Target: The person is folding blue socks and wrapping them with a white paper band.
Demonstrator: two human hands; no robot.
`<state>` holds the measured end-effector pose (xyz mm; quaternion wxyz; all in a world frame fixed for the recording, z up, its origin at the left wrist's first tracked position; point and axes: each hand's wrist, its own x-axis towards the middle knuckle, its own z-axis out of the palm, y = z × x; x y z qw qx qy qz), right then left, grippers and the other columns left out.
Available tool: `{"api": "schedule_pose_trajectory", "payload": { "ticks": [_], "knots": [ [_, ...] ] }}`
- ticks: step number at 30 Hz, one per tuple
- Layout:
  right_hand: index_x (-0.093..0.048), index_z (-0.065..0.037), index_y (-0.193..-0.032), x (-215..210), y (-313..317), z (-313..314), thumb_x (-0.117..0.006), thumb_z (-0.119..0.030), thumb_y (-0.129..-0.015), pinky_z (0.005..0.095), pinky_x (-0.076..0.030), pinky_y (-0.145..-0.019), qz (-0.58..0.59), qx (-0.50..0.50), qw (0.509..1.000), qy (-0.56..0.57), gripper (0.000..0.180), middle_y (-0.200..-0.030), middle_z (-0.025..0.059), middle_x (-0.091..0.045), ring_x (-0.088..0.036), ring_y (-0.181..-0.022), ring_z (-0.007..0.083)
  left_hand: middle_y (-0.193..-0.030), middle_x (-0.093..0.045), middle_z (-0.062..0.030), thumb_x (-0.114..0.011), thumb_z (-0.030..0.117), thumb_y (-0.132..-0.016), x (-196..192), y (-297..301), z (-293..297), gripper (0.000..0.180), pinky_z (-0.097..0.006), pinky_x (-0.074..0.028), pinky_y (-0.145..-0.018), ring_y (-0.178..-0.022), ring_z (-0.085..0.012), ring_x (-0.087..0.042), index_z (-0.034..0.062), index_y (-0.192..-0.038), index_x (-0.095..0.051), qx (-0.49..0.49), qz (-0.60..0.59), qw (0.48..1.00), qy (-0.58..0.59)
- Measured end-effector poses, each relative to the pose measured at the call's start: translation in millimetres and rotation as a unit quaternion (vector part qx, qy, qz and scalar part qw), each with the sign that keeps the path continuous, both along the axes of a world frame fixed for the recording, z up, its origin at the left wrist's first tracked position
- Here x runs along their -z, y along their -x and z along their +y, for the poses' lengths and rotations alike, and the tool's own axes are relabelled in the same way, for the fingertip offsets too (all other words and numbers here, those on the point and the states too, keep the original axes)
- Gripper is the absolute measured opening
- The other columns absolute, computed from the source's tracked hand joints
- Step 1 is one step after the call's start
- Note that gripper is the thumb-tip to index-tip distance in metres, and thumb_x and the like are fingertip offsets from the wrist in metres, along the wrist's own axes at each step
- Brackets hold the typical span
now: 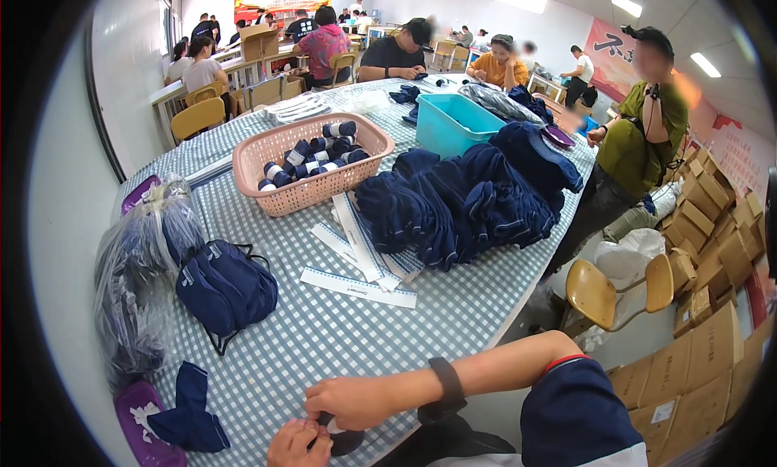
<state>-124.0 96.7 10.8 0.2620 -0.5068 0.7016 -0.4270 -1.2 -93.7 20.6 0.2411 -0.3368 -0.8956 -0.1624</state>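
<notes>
At the near table edge, my left hand and my right hand are closed together around a dark navy rolled sock. A pale band shows between my fingers, and much of the roll is hidden under them. To the left lies a loose navy sock, partly over a purple tray that holds white scraps. Farther off, a pink basket contains several navy rolls with white bands. Right of it spreads a large heap of navy socks.
White printed paper strips lie mid-table on the checked tablecloth. A navy drawstring bag and plastic-wrapped bundles stand left. A teal bin is behind the heap. People sit and stand around; a chair and cartons are right.
</notes>
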Motion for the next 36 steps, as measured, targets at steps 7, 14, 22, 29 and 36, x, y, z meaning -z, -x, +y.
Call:
{"api": "schedule_pose_trajectory", "payload": {
  "ticks": [7, 14, 22, 29, 36],
  "knots": [
    [-0.062, 0.002, -0.101, -11, 1, 0, -0.060, 0.009, -0.072, 0.0443, -0.048, -0.093, -0.032, -0.027, 0.997, -0.062, 0.029, -0.109, 0.0165, -0.061, -0.059, -0.113, 0.0380, -0.102, -0.069, -0.0174, -0.074, 0.002, -0.086, -3, -1, 1, 0.012, -0.042, -0.058, -0.082, -0.096, -0.0345, -0.068, -0.0044, -0.096, -0.072, -0.004, -0.005, 1.000, 0.000],
    [-0.063, 0.002, -0.103, -10, 1, 2, -0.062, 0.009, -0.073, 0.0444, -0.048, -0.094, -0.030, -0.022, 0.997, -0.066, 0.031, -0.110, 0.0161, -0.061, -0.058, -0.115, 0.0381, -0.102, -0.069, -0.0172, -0.073, 0.002, -0.087, -2, -1, 1, 0.011, -0.042, -0.058, -0.082, -0.096, -0.0343, -0.068, -0.0043, -0.096, -0.072, -0.010, -0.010, 1.000, 0.000],
    [-0.064, 0.001, -0.104, -9, 4, 1, -0.063, 0.009, -0.073, 0.0445, -0.048, -0.095, -0.024, -0.021, 0.998, -0.060, 0.032, -0.110, 0.0162, -0.061, -0.058, -0.113, 0.0378, -0.103, -0.069, -0.0167, -0.074, 0.003, -0.087, 2, 1, 0, 0.012, -0.041, -0.058, -0.084, -0.097, -0.0339, -0.068, -0.0034, -0.097, -0.072, -0.012, 0.000, 1.000, 0.005],
    [-0.065, 0.001, -0.100, -9, -3, 0, -0.062, 0.009, -0.071, 0.0436, -0.048, -0.092, -0.006, -0.020, 0.999, -0.042, 0.031, -0.106, 0.0166, -0.062, -0.059, -0.109, 0.0384, -0.103, -0.069, -0.0149, -0.074, 0.008, -0.090, 4, -6, -5, 0.014, -0.040, -0.056, -0.082, -0.094, -0.0300, -0.068, -0.0025, -0.099, -0.070, -0.010, 0.003, 1.000, 0.021],
    [-0.070, -0.003, -0.101, -13, 1, 7, -0.072, -0.001, -0.072, 0.0427, -0.051, -0.088, 0.039, 0.024, 0.997, -0.063, 0.029, -0.100, 0.0159, -0.067, -0.064, -0.099, 0.0370, -0.115, -0.070, -0.0115, -0.078, 0.008, -0.077, 33, 3, -8, 0.025, -0.044, -0.056, -0.093, -0.107, -0.0309, -0.066, 0.0054, -0.102, -0.076, 0.005, 0.013, 1.000, -0.003]
  ]
}}
